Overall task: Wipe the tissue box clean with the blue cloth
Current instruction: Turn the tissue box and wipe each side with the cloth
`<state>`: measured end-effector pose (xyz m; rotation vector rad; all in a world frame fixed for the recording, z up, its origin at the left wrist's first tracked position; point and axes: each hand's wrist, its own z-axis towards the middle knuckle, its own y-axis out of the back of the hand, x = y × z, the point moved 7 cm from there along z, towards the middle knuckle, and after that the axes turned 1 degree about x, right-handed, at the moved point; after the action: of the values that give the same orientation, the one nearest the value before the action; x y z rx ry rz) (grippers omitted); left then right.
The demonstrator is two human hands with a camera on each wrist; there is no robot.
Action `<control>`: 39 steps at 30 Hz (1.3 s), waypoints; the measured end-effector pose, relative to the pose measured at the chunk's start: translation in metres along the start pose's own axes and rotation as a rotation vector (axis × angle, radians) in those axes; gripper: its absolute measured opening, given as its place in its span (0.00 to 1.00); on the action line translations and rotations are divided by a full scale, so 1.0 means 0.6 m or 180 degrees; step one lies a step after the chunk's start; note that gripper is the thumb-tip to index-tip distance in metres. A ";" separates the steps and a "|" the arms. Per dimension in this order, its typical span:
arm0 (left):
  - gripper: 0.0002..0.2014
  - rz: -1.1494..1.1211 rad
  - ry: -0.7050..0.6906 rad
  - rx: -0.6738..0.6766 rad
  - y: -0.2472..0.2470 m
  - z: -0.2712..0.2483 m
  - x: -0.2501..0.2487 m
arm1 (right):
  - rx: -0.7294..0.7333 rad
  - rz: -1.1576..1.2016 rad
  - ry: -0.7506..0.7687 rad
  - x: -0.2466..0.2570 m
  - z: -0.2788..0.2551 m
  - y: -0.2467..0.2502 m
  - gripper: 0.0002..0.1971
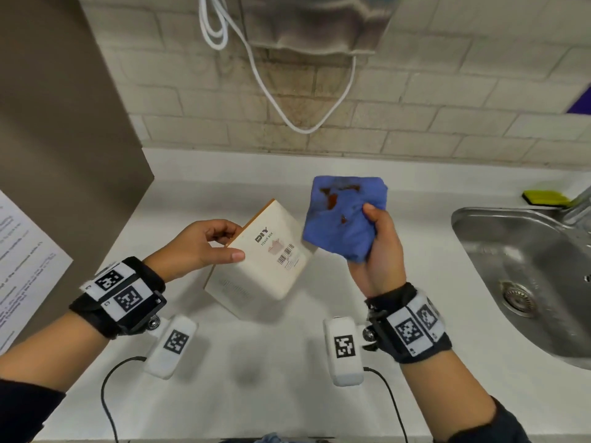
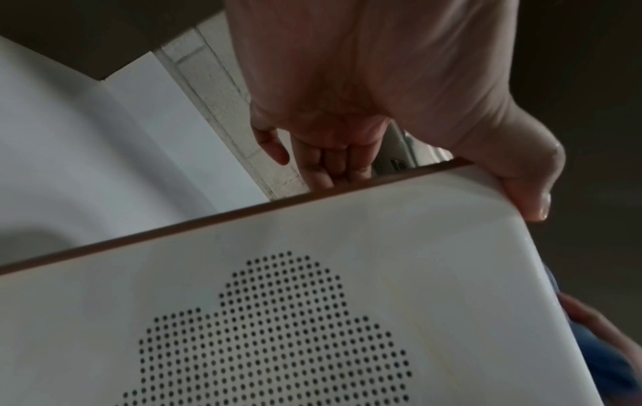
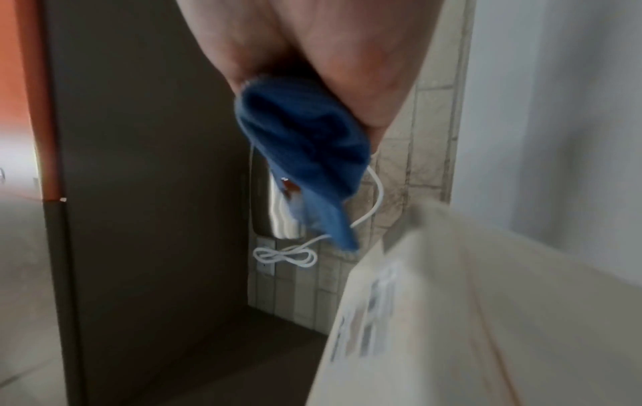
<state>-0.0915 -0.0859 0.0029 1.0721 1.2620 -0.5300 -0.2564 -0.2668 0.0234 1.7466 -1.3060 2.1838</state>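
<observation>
A cream tissue box (image 1: 268, 260) with a brown rim and a barcode label is held tilted above the white counter (image 1: 256, 362). My left hand (image 1: 211, 247) grips its left edge, thumb on the labelled face. In the left wrist view the box (image 2: 347, 274) shows a dotted perforated panel, and my left hand (image 2: 399, 164) clasps its top corner. My right hand (image 1: 380, 247) holds up a bunched blue cloth (image 1: 342, 215) with brown-red stains, just right of the box. The right wrist view has the cloth (image 3: 305, 153) hanging from my right hand (image 3: 347, 68), with the blurred box (image 3: 469, 316) below.
A steel sink (image 1: 524, 276) lies at the right with a yellow-green sponge (image 1: 543, 198) behind it. A brown cabinet side (image 1: 64, 123) stands at the left, with a paper sheet (image 1: 25, 260) on it. A white cable (image 1: 300, 91) loops down the tiled wall.
</observation>
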 end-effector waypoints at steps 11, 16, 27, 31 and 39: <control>0.26 -0.0082 0.0039 -0.0225 -0.001 -0.006 0.004 | 0.0709 -0.1912 0.0875 -0.061 -0.034 -0.134 0.11; 0.27 -0.0253 -0.0004 -0.0303 0.009 -0.009 0.011 | 0.1350 -0.2101 0.0676 -0.071 -0.046 -0.145 0.11; 0.18 -0.0184 0.0065 -0.0187 0.018 -0.007 0.015 | -0.0213 -0.1075 0.0565 -0.001 0.014 0.015 0.23; 0.22 -0.0089 0.0095 -0.0212 0.015 -0.009 0.013 | -0.0034 -0.1479 0.0476 -0.059 -0.008 -0.011 0.12; 0.26 -0.0211 0.0110 -0.0389 0.022 -0.022 0.017 | 0.0621 -0.1215 0.0302 -0.125 -0.044 -0.053 0.28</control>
<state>-0.0844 -0.0664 -0.0011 0.9435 1.3467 -0.4797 -0.2334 -0.1969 -0.0207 1.7518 -0.6872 2.1918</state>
